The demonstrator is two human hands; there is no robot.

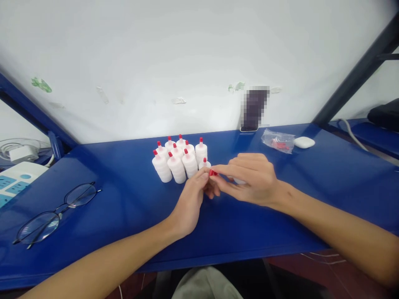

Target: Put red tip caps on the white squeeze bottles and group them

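Observation:
Thumb and forefinger of my right hand (252, 178) pinch a small red cap (213, 172). Right up against it is my left hand (193, 197), its thumb and fingers curled in; whatever they hold is hidden. Behind the hands, several white plastic squeeze bottles (176, 171) with red-capped nozzles stand upright in a cluster. One more red-capped bottle (204, 163) is partly covered by my fingers. Under my right hand a bit of a white object (239, 181) shows, mostly hidden.
A clear plastic bag (278, 141) with red pieces lies at the back right, beside a white rounded case (304, 142). A phone (254, 110) leans on the wall. Eyeglasses (59, 211) and a power strip (18, 180) are on the left of the blue table (124, 195).

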